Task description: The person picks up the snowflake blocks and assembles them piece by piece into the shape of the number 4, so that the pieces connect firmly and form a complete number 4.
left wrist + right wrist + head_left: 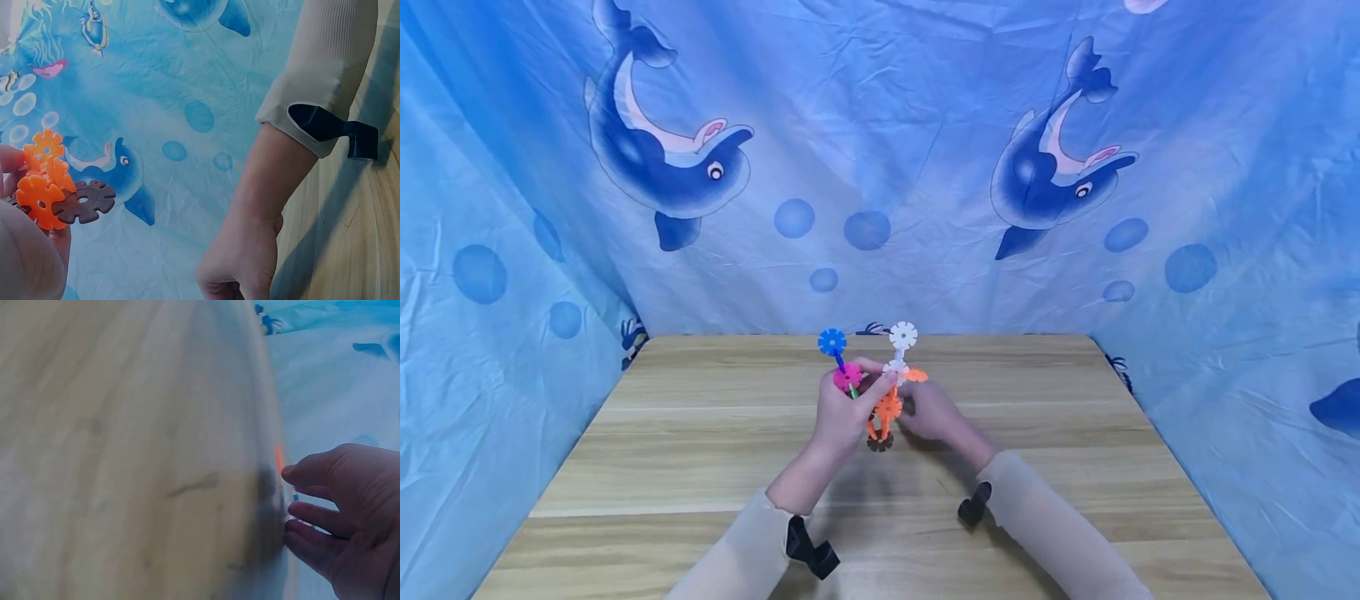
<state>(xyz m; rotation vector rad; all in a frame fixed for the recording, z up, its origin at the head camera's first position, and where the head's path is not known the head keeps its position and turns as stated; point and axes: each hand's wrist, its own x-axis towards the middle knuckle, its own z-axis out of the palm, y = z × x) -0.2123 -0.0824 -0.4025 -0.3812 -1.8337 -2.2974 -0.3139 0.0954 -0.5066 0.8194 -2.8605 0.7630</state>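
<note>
My left hand grips a joined figure of notched plastic snowflake discs, its thumb laid across the middle. A blue disc and a white disc top its two uprights. Below them sit a pink disc and an edge-on green disc. Orange discs and a brown disc form the lower part. My right hand is at the figure's right side, near a flat orange disc. In the right wrist view its fingers are loosely bent, apart from the thumb, whose tip meets an orange edge.
A wood-grain table lies under both arms. Blue cloth with printed dolphins hangs behind it and along both sides. Black brackets are strapped at the cuffs of both light sleeves.
</note>
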